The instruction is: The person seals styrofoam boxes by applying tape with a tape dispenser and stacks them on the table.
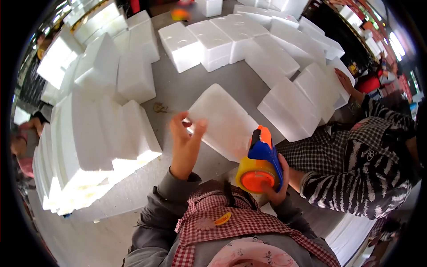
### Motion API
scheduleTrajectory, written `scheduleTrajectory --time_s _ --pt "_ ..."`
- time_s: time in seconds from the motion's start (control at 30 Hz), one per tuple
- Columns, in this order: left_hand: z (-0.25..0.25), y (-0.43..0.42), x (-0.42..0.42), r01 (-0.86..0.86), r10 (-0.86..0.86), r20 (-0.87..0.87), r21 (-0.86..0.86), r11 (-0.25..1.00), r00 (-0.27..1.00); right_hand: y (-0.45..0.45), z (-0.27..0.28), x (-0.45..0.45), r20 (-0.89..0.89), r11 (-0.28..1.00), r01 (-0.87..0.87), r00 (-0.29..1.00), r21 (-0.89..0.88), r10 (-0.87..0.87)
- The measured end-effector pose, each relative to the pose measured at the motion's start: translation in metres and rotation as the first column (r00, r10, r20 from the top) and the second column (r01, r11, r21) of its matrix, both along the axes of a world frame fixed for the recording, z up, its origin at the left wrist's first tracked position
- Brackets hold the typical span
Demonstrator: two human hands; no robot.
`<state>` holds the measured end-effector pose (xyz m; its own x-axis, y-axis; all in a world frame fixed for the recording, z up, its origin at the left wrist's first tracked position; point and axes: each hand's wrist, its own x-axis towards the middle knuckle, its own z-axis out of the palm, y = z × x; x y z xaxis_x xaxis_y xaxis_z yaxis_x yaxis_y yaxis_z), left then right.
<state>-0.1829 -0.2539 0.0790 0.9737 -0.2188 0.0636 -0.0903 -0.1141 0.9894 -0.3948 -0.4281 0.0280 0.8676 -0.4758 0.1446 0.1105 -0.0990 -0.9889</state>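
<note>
A white foam box [222, 118] lies on the grey table in front of me, set at an angle. My left hand [186, 142] is raised at its left edge, thumb and fingers apart; whether the fingertips touch the foam I cannot tell. Closed around a tape dispenser [260, 162] is my right hand [276, 191], over the near right corner of the box. The dispenser has a blue body, a yellow side with an orange hub, and an orange and black front end.
Stacked foam boxes [89, 129] stand at the left, and a row of foam boxes [218, 40] curves across the back. More boxes [291, 109] are at the right, where a co-worker in a striped top [356, 178] stands close. Another orange and yellow object [181, 11] is blurred at the far side.
</note>
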Motion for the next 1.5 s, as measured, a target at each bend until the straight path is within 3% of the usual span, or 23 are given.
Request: scheduleTrajectory --time_s 0.03,0.13,0.33,0.37,0.4,0.47,0.53,0.6,0.67,0.77,0.83,0.93,0.97,1.0,1.07,1.17,1.2,1.27,1.33,1.37,1.4,1.43,1.5 --pt "-0.007 0.002 -0.001 0.006 -0.021 0.104 0.137 0.991 0.994 -0.004 0.009 0.003 -0.006 0.985 -0.029 1.0 -0.171 0.029" --pt "-0.05 -0.001 0.024 0.015 -0.055 0.33 0.123 0.992 0.942 -0.008 -0.002 0.018 -0.015 0.972 -0.083 0.997 -0.218 0.082" --pt "-0.076 0.003 0.06 -0.077 0.056 0.181 0.116 0.99 0.982 -0.002 0.001 0.055 0.011 0.943 -0.077 0.996 -0.325 0.085" --pt "-0.051 0.014 0.059 0.017 -0.021 -0.167 -0.026 1.0 0.986 -0.002 0.003 0.053 -0.002 0.94 -0.09 0.995 -0.328 0.095" --pt "-0.037 0.023 0.065 0.057 -0.143 -0.466 -0.194 0.979 0.873 -0.004 0.004 0.056 0.136 0.948 -0.088 0.982 -0.305 0.134" --pt "-0.049 0.028 0.077 0.064 -0.223 -0.482 -0.324 0.944 0.847 -0.014 0.006 0.055 0.264 0.956 -0.091 0.95 -0.278 0.167" --pt "-0.055 0.013 0.081 -0.001 -0.094 -0.331 -0.276 0.961 0.939 -0.038 0.003 0.049 0.055 0.966 -0.098 0.995 0.239 0.087" --pt "-0.065 -0.003 0.082 0.022 -0.061 -0.217 -0.177 0.984 0.974 -0.06 -0.009 0.056 0.085 0.87 -0.033 0.996 0.491 -0.01" --pt "-0.078 -0.005 0.079 0.028 -0.035 -0.096 -0.075 0.997 0.995 -0.061 -0.019 0.081 0.275 0.826 -0.178 0.961 0.535 0.028" --pt "-0.089 0.006 0.073 0.08 -0.141 -0.248 -0.242 0.967 0.959 -0.059 -0.05 0.082 0.126 0.954 0.076 0.985 0.29 -0.117" --pt "-0.091 0.015 0.06 0.13 -0.124 -0.046 0.149 0.98 0.991 -0.038 -0.018 0.084 0.115 0.787 -0.11 0.992 0.607 0.05" --pt "-0.09 0.004 0.057 0.127 -0.081 -0.187 0.247 0.961 0.979 -0.071 -0.082 0.063 -0.016 0.732 -0.025 0.999 0.681 0.049" --pt "-0.067 -0.003 0.048 0.004 0.016 -0.03 0.567 0.824 0.999 -0.072 -0.076 0.059 -0.018 0.736 -0.018 0.999 0.677 0.04" --pt "-0.05 -0.007 0.045 0.002 0.013 -0.024 0.561 0.828 1.0 -0.067 -0.058 0.061 0.051 0.742 -0.074 0.997 0.666 0.054" --pt "-0.034 -0.013 0.039 -0.337 -0.195 0.618 0.635 0.695 0.762 -0.052 -0.011 0.064 0.175 0.748 -0.184 0.98 0.637 0.092" --pt "-0.061 -0.034 0.03 0.081 -0.611 0.496 0.732 0.676 0.617 -0.069 0.006 0.048 -0.049 0.898 0.069 0.997 0.435 -0.053" --pt "-0.065 -0.035 0.027 0.089 -0.609 0.502 0.723 0.685 0.615 -0.07 0.016 0.049 -0.115 0.926 0.165 0.984 0.339 -0.134" --pt "-0.068 -0.031 0.033 0.048 -0.599 0.53 0.724 0.688 0.6 -0.05 0.041 0.058 0.111 0.988 0.113 0.986 0.109 -0.125" --pt "-0.048 -0.036 0.027 -0.077 -0.444 0.65 0.611 0.788 0.616 -0.031 0.061 0.061 0.113 0.976 0.167 0.982 -0.14 -0.151" --pt "-0.039 -0.04 0.024 0.361 -0.476 0.376 0.338 0.869 0.795 -0.03 0.064 0.06 0.112 0.932 0.177 0.983 -0.316 -0.148" --pt "-0.028 -0.043 0.016 0.605 -0.602 0.063 -0.122 0.787 0.796 -0.027 0.065 0.056 0.101 0.86 0.18 0.984 -0.478 -0.15" --pt "0.006 -0.039 0.007 0.521 -0.689 -0.373 -0.46 0.719 0.621 -0.025 0.067 0.052 0.089 0.86 0.172 0.985 -0.481 -0.147" --pt "0.038 -0.037 0.002 0.416 -0.693 -0.487 -0.563 0.714 0.532 -0.024 0.074 0.051 0.055 0.615 0.12 0.991 -0.78 -0.123"
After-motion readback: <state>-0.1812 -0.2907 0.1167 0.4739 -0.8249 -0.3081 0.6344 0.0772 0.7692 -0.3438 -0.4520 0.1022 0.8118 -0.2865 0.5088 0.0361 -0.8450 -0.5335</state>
